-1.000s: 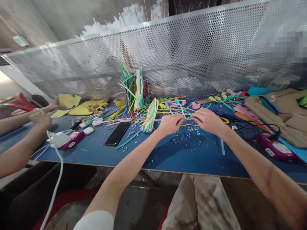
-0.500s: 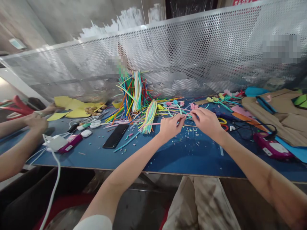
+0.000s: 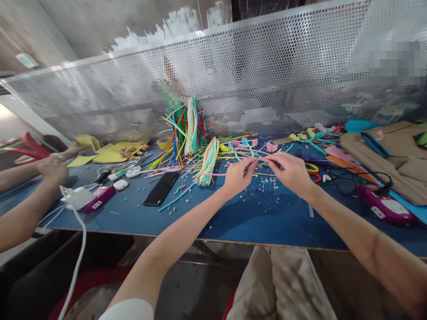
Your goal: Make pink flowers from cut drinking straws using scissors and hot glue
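Observation:
Over the blue table, my left hand (image 3: 240, 174) and my right hand (image 3: 289, 173) meet fingertip to fingertip. Both are closed in a pinch on a thin pink pipe cleaner (image 3: 219, 174), whose tail sticks out to the left of my left hand. The part between the fingertips is mostly hidden. Just beyond my fingers lie a pink pipe-cleaner flower (image 3: 271, 147) and a small blue one (image 3: 244, 141). A pastel bundle of pipe cleaners (image 3: 209, 162) lies left of my left hand.
Scissors (image 3: 315, 173) and a purple device (image 3: 383, 205) lie at right, near brown paper (image 3: 403, 153). A black phone (image 3: 162, 189), a power strip (image 3: 98, 198) and yellow sheets (image 3: 116, 152) are at left. A co-worker's hands (image 3: 53, 166) rest there. A perforated metal screen (image 3: 267, 71) stands behind.
My right hand's fingertips have come slightly closer to my left hand's, narrowing the gap between them. The view has shifted a little. Both hands still pinch the pipe cleaner.

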`<state>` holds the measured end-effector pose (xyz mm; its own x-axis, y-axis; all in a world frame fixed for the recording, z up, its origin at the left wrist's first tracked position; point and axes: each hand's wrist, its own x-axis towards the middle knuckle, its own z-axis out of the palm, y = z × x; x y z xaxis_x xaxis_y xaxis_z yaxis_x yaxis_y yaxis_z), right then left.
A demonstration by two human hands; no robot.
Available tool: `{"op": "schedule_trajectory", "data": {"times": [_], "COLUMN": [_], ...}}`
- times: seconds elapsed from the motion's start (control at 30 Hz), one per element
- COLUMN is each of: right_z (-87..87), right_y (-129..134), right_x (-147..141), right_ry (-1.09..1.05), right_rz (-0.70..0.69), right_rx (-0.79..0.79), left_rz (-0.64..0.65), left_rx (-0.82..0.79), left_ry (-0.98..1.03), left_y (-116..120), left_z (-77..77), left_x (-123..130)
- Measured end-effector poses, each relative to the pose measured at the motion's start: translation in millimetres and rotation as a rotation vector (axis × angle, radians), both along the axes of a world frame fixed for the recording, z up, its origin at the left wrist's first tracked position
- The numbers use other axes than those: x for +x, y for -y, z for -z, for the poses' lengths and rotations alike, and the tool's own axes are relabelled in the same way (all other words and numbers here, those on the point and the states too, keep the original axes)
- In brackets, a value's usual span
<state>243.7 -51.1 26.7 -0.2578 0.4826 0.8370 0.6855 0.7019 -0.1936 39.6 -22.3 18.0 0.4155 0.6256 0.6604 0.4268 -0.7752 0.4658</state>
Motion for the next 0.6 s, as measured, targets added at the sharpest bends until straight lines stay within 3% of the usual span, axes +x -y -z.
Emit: {"op": "schedule_trajectory", "data": {"times": [0.43, 0.6], "right_z": [-0.5, -2.2], "right_y": [-0.4, 2.5], "right_x": [-3.3, -6.2], "right_ry": [-0.086, -0.109], "right_rz": [-0.048, -0.014], "right_rx": [-0.024, -0.034], "left_rz": [0.131, 0.130], "left_rx": [-0.162, -0.317], "left_ry": [0.091, 0.318], "left_y": [5.8, 1.5], "left_z": [-2.0, 1.1], "left_x": [5.4, 10.0]}}
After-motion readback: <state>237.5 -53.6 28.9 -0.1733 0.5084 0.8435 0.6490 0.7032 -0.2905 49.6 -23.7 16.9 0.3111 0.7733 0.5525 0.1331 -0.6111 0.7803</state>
